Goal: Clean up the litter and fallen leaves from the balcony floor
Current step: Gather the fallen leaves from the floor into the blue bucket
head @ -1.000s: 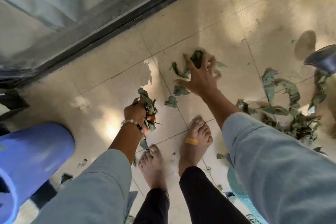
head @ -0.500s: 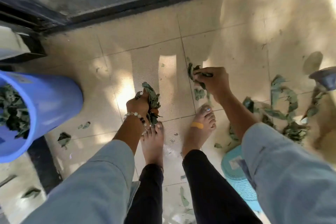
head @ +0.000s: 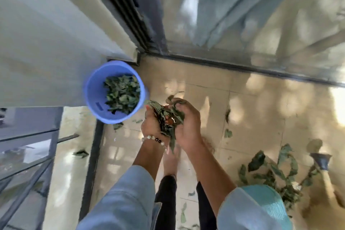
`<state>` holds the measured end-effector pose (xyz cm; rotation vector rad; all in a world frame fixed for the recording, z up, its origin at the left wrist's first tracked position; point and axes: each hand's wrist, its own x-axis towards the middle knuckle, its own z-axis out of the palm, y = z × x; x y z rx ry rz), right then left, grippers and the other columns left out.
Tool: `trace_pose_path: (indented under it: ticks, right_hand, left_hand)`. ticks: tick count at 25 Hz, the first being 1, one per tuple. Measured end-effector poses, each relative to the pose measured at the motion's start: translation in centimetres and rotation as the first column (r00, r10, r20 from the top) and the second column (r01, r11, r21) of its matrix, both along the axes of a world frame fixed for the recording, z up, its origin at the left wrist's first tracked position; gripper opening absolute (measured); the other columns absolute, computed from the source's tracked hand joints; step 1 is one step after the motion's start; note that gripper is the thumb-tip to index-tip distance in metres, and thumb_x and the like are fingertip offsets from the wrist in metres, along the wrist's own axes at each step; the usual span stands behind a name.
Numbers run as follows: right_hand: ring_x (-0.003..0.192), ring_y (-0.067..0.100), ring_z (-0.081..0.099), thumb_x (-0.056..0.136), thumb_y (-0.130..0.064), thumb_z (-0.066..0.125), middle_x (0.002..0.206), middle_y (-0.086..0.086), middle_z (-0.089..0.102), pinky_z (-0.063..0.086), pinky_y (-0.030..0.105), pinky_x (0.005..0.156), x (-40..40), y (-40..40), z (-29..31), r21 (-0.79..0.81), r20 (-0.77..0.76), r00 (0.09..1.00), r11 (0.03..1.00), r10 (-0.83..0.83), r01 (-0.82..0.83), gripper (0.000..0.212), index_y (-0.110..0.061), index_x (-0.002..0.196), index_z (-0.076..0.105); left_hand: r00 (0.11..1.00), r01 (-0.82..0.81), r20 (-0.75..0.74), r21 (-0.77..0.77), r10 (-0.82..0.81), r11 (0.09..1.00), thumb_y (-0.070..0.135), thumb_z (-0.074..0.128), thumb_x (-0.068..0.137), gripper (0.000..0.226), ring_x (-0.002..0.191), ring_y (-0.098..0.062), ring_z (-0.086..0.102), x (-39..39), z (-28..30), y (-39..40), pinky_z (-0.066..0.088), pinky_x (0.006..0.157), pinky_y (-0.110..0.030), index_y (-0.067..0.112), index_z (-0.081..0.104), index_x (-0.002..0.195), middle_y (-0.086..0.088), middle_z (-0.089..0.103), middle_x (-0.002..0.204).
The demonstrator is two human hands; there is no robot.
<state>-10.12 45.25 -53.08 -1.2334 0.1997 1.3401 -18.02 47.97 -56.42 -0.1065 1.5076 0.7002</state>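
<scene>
left hand (head: 152,127): forearm reaching up from 6 o'clock, palm turned inward, grip curled round the leaf bundle.
right hand (head: 186,127): cupped against the bundle from 3 o'clock, fingers clamped over its top.
leaf bundle (head: 166,117): pressed between both palms, long axis running 12 to 6, one leaf tip hanging at 6.
bucket (head: 93,95): at 10 o'clock of the hands, mouth up, leaves inside.
loose leaves (head: 270,170): on the floor at 4 o'clock.
</scene>
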Motion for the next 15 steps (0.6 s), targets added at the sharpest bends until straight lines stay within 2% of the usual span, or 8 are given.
trace_pose_path:
  ticks: [2, 3, 5, 7, 9, 10, 13, 15]
  right_hand:
    - [0.072, 0.007, 0.064, 0.085, 0.011, 0.046, 0.074, 0.001, 0.069, 0.049, 0.018, 0.067, -2.8, 3.0, 1.9, -0.013, 0.038, 0.997, 0.997, 0.070, -0.070, 0.025, -0.003, 0.079, 0.067]
    - [0.073, 0.009, 0.064, 0.085, 0.008, 0.049, 0.073, 0.000, 0.069, 0.049, 0.019, 0.068, -4.8, 5.1, 2.5, -0.034, 0.047, 0.990, 0.990, 0.136, -0.135, 0.026, -0.007, 0.077, 0.068]
    - [0.083, 0.020, 0.064, 0.083, 0.000, 0.056, 0.082, 0.006, 0.069, 0.051, 0.032, 0.078, -7.7, 8.9, 2.1, -0.066, -0.061, 0.986, 0.985, 0.157, -0.161, 0.020, -0.011, 0.077, 0.071]
    - [0.088, 0.029, 0.062, 0.078, -0.006, 0.060, 0.095, 0.017, 0.066, 0.051, 0.044, 0.088, -9.9, 12.1, 0.1, -0.117, -0.139, 0.980, 0.981, 0.139, -0.156, 0.017, -0.004, 0.091, 0.069]
    - [0.088, 0.031, 0.062, 0.083, -0.010, 0.060, 0.101, 0.021, 0.064, 0.050, 0.049, 0.089, -11.3, 14.8, -2.2, -0.200, -0.130, 0.982, 0.967, 0.135, -0.159, 0.022, -0.002, 0.103, 0.065]
    - [0.090, 0.032, 0.064, 0.088, -0.016, 0.058, 0.105, 0.022, 0.065, 0.051, 0.049, 0.089, -11.6, 15.8, -3.3, -0.221, -0.130, 0.980, 0.960, 0.149, -0.175, 0.024, -0.001, 0.106, 0.065]
    - [0.106, 0.034, 0.063, 0.092, -0.052, 0.052, 0.117, 0.016, 0.064, 0.051, 0.049, 0.091, -11.2, 17.3, -6.0, -0.280, -0.176, 0.955, 0.917, 0.240, -0.283, 0.051, -0.008, 0.116, 0.059]
    - [0.114, 0.034, 0.059, 0.072, -0.077, 0.056, 0.127, 0.010, 0.059, 0.045, 0.056, 0.097, -10.5, 17.1, -7.0, -0.320, -0.229, 0.935, 0.886, 0.272, -0.336, 0.083, -0.016, 0.128, 0.051]
  left_hand:
    - [0.996, -0.084, 0.006, 0.062, 0.084, 0.995, 0.058, 0.047, 0.091, 0.051, 0.090, -0.025, 0.065, -2.2, 1.0, 2.3, 0.055, 0.076, -0.033, 0.013, 0.061, 0.111, -0.008, 0.063, 0.117]
    - [0.985, -0.174, 0.020, 0.104, 0.173, 0.979, 0.054, 0.045, 0.094, 0.049, 0.092, -0.025, 0.066, -3.6, 1.3, 4.0, 0.056, 0.074, -0.032, 0.012, 0.062, 0.113, -0.008, 0.065, 0.117]
    - [0.962, -0.274, 0.038, 0.180, 0.272, 0.945, 0.048, 0.044, 0.097, 0.049, 0.090, -0.026, 0.069, -6.3, 1.6, 7.2, 0.058, 0.067, -0.031, 0.009, 0.063, 0.119, -0.011, 0.070, 0.112]
    - [0.971, -0.235, -0.007, 0.156, 0.239, 0.959, 0.052, 0.044, 0.095, 0.056, 0.100, -0.027, 0.068, -8.0, 0.3, 10.2, 0.058, 0.080, -0.036, 0.009, 0.062, 0.124, -0.013, 0.069, 0.116]
    - [0.986, -0.162, -0.013, 0.145, 0.166, 0.976, 0.061, 0.038, 0.093, 0.066, 0.109, -0.030, 0.064, -9.9, -1.5, 13.0, 0.052, 0.093, -0.042, 0.008, 0.061, 0.126, -0.015, 0.065, 0.123]
    - [0.991, -0.124, -0.034, 0.114, 0.128, 0.986, 0.066, 0.036, 0.091, 0.072, 0.110, -0.031, 0.064, -10.6, -2.3, 14.2, 0.052, 0.093, -0.044, 0.008, 0.061, 0.126, -0.016, 0.064, 0.125]
    - [0.996, 0.059, -0.068, 0.015, -0.058, 0.998, 0.077, 0.032, 0.085, 0.083, 0.105, -0.027, 0.064, -12.4, -3.1, 15.7, 0.052, 0.082, -0.042, 0.009, 0.062, 0.121, -0.013, 0.065, 0.120]
    - [0.996, 0.078, -0.045, -0.024, -0.079, 0.997, 0.080, 0.028, 0.084, 0.081, 0.111, -0.030, 0.060, -13.2, -3.1, 15.5, 0.049, 0.091, -0.047, 0.015, 0.059, 0.122, -0.014, 0.062, 0.124]
